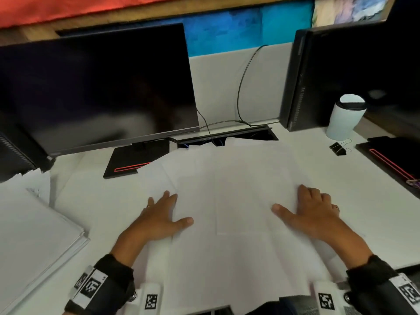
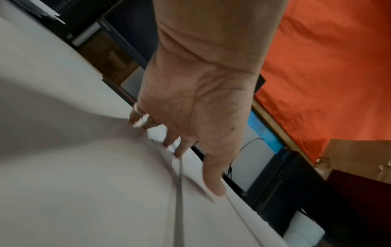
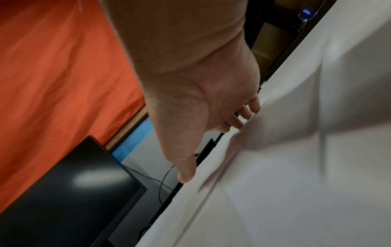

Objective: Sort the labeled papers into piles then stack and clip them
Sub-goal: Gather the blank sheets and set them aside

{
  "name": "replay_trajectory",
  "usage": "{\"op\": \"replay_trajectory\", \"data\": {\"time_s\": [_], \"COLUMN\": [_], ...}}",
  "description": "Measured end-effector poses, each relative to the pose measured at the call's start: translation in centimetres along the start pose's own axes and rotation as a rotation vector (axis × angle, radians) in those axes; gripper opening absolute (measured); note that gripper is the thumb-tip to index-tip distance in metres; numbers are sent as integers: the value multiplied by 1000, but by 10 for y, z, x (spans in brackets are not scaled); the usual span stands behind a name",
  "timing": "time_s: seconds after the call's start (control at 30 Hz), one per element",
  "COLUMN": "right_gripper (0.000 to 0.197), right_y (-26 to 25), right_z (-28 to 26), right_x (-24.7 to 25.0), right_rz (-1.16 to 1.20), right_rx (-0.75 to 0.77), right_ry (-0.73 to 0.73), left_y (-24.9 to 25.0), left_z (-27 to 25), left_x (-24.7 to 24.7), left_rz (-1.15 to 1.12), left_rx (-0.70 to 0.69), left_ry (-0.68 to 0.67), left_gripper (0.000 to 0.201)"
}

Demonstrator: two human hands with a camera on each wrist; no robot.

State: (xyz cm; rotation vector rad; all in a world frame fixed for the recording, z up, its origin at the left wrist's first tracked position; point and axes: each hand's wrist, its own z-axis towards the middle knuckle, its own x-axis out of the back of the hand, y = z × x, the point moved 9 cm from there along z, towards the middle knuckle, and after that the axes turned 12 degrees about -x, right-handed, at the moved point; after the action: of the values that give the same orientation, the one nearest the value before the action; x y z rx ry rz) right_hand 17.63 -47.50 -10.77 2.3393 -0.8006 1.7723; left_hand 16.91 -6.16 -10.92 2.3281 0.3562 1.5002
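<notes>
White desk (image 1: 295, 155) under dark monitor (image 1: 97, 87): my left hand (image 1: 161, 217) and right hand (image 1: 311, 214) lie flat, fingers spread, on loose papers (image 1: 227, 189) fanned between them; best slide edges inward evenly before reaching binder clip (image 1: 339, 147).

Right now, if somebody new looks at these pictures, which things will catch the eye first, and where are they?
First come the two hands, the left hand and the right hand, spread flat on the loose white papers in the middle of the desk. Behind them on the left stands a big dark monitor. At the right lie a black binder clip and, just behind it, a white cup.
</notes>
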Motion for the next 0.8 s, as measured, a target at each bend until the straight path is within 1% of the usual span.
{"op": "replay_trajectory", "data": {"time_s": [0.03, 0.07, 0.1, 0.13, 0.17, 0.2, 0.27, 0.3, 0.33, 0.4, 0.47, 0.53, 0.6, 0.7, 0.8], "right_gripper": [111, 113, 117, 120, 121, 119, 112, 110, 109, 107, 97, 86, 74, 63, 65], "right_y": [-3, -1, 6, 13, 17, 17, 5, -4, -13, -25, -29, -29, -35, -46, -44], "right_z": [-3, -4, -3, -2, -2, -1, -5, -8, -11, -15, -15, -15, -17, -20, -17], "right_x": [1, 5, 9, 13, 17, 19, 17, 12, 5, -9, -14, -11, -9, -14, -14], "right_rz": [28, 65, 95, 108, 103, 104, 131, 148, 170, 252, 286, 194, 200, 321, 478], "right_rx": [-10, -50, -108, -157, -182, -182, -131, -93, -52, -5, -7, -21, 19, 119, 142], "right_ry": [-7, -7, 3, 14, 21, 27, 29, 20, 2, -56, -68, -4, 30, 10, -8], "left_y": [-4, -11, -17, -23, -24, -20, -7, -1, 5, 13, 16, 12, 10, 16, 21], "left_z": [-2, -2, -3, -4, -6, -6, -3, -3, -3, -2, -4, -7, -8, -8, -10], "left_x": [0, 6, 16, 24, 27, 26, 18, 14, 11, 7, 8, 10, 9, 9, 15], "left_rz": [-39, -86, -130, -157, -165, -148, -93, -75, -66, -89, -196, -420, -627, -684, -647], "left_rx": [8, 34, 80, 125, 156, 157, 93, 71, 56, 30, 32, 50, 74, 125, 150], "left_ry": [3, 47, 126, 205, 231, 201, 103, 75, 74, 114, 195, 308, 365, 406, 465], "left_gripper": [112, 119, 126, 127, 121, 113, 107, 106, 101, 92, 97, 102, 106, 109, 107]}}
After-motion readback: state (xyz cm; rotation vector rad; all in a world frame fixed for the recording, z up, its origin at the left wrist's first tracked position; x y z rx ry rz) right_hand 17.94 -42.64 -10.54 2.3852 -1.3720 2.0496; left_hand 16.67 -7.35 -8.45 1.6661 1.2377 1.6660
